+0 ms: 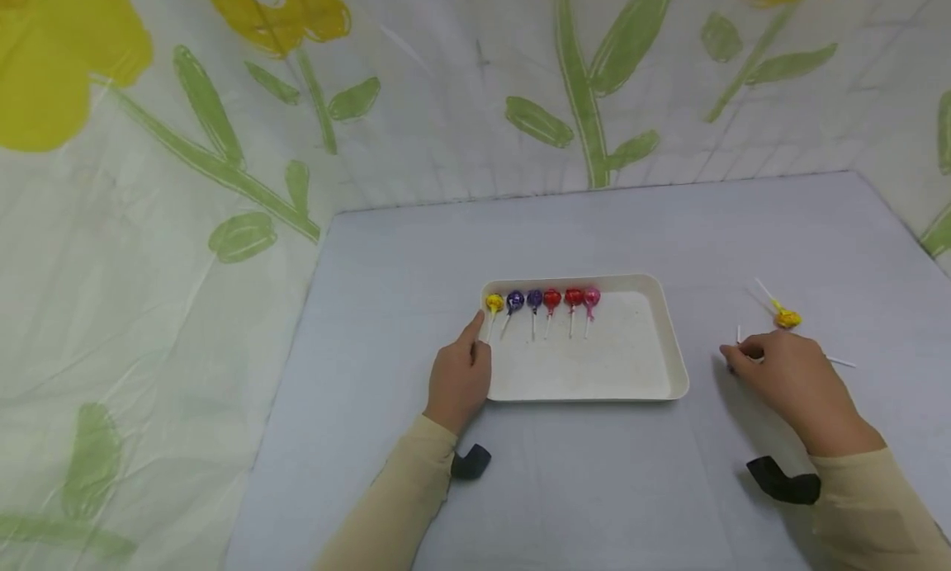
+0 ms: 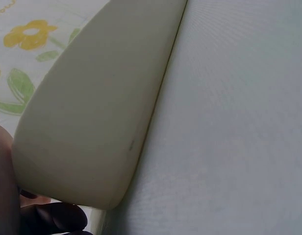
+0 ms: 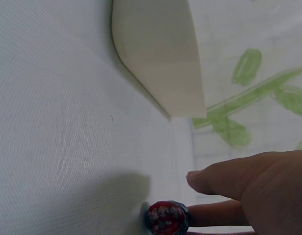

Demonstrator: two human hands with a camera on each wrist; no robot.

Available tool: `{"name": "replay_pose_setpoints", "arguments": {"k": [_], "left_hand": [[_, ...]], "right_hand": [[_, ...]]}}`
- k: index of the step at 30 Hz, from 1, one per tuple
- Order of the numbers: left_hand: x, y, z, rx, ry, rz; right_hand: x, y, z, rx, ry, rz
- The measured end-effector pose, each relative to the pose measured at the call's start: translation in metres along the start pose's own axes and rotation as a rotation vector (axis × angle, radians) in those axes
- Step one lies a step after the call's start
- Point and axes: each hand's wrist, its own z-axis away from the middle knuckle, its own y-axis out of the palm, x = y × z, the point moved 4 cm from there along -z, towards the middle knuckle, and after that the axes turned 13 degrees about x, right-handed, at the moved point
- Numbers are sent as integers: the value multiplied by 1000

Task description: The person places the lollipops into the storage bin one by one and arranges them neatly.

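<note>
A white tray (image 1: 579, 381) holds a row of wrapped lollipops along its far side: a yellow one (image 1: 494, 303), two purple ones (image 1: 515, 299), two red ones (image 1: 551, 298) and a pink one (image 1: 591, 296). My left hand (image 1: 458, 381) grips the tray's left edge, its fingers by the corner in the left wrist view. Right of the tray, my right hand (image 1: 798, 381) is low over a lollipop in a red and blue wrapper (image 3: 166, 218). A finger touches that candy while the thumb stays apart from it.
Beyond the right hand lies a yellow lollipop (image 1: 787, 318). Another white stick (image 1: 842, 361) pokes out beside the hand, its candy hidden. Flower-printed white sheeting (image 1: 446, 101) borders the pale cloth-covered table (image 1: 386, 307) at the back and sides.
</note>
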Motion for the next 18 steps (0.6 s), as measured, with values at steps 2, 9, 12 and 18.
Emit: {"name": "replay_pose_setpoints", "arguments": {"k": [2,9,12,18], "left_hand": [[0,0,0,1,2,-3],[0,-1,0,-4,-6,4],[0,-1,0,0,-11,5],[1,0,0,10,-18,5]], "right_hand": [[-1,2,2,8,-12,2],[0,6,2,72,-45,17],[0,6,1,99,-48,20],[4,3,2,66,-73,49]]}}
